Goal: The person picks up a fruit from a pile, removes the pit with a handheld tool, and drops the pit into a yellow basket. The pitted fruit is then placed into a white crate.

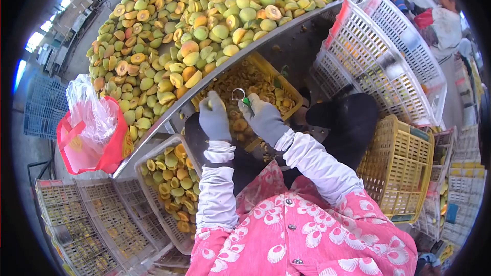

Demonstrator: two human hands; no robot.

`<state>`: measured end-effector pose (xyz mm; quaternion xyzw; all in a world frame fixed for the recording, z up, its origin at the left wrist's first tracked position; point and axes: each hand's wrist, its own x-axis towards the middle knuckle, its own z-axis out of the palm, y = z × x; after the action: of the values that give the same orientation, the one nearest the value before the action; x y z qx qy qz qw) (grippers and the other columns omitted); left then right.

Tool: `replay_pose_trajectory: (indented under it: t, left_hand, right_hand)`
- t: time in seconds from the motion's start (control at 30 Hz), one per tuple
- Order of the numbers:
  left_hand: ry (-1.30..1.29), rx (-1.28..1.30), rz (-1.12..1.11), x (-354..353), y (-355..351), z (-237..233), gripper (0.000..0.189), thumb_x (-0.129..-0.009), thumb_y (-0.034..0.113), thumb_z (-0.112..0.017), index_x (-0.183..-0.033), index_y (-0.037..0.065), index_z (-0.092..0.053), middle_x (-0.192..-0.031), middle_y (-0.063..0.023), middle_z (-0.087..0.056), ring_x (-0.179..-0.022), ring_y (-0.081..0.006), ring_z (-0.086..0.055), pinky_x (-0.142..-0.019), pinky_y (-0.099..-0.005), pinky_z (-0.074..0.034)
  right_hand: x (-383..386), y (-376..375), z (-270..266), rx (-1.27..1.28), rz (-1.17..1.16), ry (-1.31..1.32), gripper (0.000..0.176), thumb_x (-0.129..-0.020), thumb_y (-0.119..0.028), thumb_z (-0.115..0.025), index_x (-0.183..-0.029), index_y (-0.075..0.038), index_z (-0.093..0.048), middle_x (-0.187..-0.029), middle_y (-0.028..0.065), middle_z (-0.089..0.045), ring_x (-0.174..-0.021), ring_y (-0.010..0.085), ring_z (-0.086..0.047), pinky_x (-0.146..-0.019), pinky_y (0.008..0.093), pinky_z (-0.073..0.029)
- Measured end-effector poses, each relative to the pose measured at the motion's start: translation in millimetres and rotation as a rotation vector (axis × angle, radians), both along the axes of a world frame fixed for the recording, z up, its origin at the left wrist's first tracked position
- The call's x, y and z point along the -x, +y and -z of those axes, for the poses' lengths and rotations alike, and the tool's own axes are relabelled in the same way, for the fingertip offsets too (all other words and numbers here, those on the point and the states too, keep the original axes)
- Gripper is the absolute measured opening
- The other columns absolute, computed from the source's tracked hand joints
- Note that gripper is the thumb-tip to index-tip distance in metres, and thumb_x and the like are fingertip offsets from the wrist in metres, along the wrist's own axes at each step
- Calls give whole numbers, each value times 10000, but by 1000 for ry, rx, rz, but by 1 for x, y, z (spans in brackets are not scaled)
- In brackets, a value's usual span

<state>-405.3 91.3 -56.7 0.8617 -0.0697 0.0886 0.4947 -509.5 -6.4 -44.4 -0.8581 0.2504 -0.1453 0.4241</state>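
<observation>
My left hand (pixel 214 117), in a grey glove, is closed around a yellow-green fruit piece (pixel 208 103). To its right, my right hand (pixel 263 117), also gloved, grips the green handle of a small tool with a curved metal loop (pixel 238 92). The loop points toward my left hand, with a small gap between them. Below both hands stands a yellow crate (pixel 294 93) with fruit scraps. Beyond them, many halved yellow-green fruits (pixel 220 30) are heaped on a metal-edged table (pixel 204 83).
At the lower left is a crate of fruit halves (pixel 171 184). A red bag (pixel 115 138) sits at the table's left corner. White crates (pixel 378 61) and a yellow crate (pixel 401 168) stand on the right. A person (pixel 444 28) is at the upper right.
</observation>
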Motion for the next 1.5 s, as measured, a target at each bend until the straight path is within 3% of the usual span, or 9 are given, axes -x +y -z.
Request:
replay_pose_trajectory:
  t: [0.17, 0.8, 0.97, 1.03, 1.1, 1.2, 1.27, 1.43, 1.5]
  left_hand:
    - [393, 666, 11, 14, -4, -20, 380, -985, 391, -582, -910, 22, -634, -773, -1, -597, -661, -86, -545, -594, -245, -448]
    - [389, 725, 17, 33, 8, -16, 324, -1017, 323, -540, -944, 22, -637, -763, 14, -582, -681, -65, -528, -599, -228, -428]
    - [470, 710, -159, 38, 50, -53, 400, -988, 384, -561, -1060, 3, -659, -834, -25, -646, -749, -160, -600, -635, -274, -478]
    - [427, 604, -344, 21, 101, -42, 381, -951, 336, -615, -1120, -3, -659, -916, -63, -670, -865, -196, -616, -674, -309, -503]
    - [60, -172, -142, -15, 202, 16, 311, -911, 226, -648, -1113, -11, -658, -981, -102, -676, -960, -178, -605, -721, -329, -508]
    - [-361, -343, -212, -17, 200, -18, 285, -864, 133, -658, -1111, -7, -659, -1001, -142, -678, -954, -215, -621, -787, -353, -504]
    - [-202, -118, -88, -47, 161, -30, 267, -859, 113, -649, -1107, 17, -668, -972, -148, -671, -941, -268, -617, -825, -377, -491]
    - [-518, -736, 107, -152, 105, -16, 344, -860, 206, -669, -1174, 68, -638, -1099, -176, -658, -980, -347, -642, -863, -433, -500]
    - [-198, -845, 167, -166, 95, -25, 389, -821, 277, -696, -1168, 108, -648, -1044, -184, -676, -981, -372, -639, -895, -455, -496]
  right_hand:
    - [1, 5, -7, -7, -78, 93, 267, -951, -305, -572, -1028, -55, -516, -786, 259, -639, -780, 460, -633, -660, 528, -478]
    - [-20, 2, 42, 62, -121, 303, 280, -970, -312, -516, -1101, -65, -509, -870, 268, -661, -850, 453, -645, -721, 527, -485]
    - [-19, -36, 80, 112, 48, 333, 330, -972, -361, -522, -1086, -52, -527, -873, 271, -663, -848, 443, -654, -720, 511, -496]
    - [-12, -43, 76, 94, 18, 369, 349, -970, -376, -529, -1078, -44, -533, -880, 269, -666, -854, 442, -654, -723, 506, -500]
    - [1, -40, 74, 15, 30, 293, 368, -963, -377, -543, -1072, -26, -535, -899, 263, -668, -880, 442, -648, -746, 496, -501]
    - [6, -28, 84, -3, -24, 220, 360, -954, -367, -559, -1064, -24, -544, -914, 260, -662, -888, 446, -640, -756, 493, -501]
    - [3, -20, 81, -9, -117, 212, 353, -945, -349, -579, -1089, -26, -559, -935, 262, -657, -904, 450, -632, -763, 480, -497]
    - [13, -19, 77, -69, -109, 182, 366, -943, -342, -576, -1149, -39, -558, -979, 262, -660, -935, 434, -642, -785, 461, -500]
    - [19, -22, 69, -179, -13, 283, 438, -954, -444, -516, -1182, -73, -560, -1000, 266, -660, -982, 437, -631, -833, 496, -484]
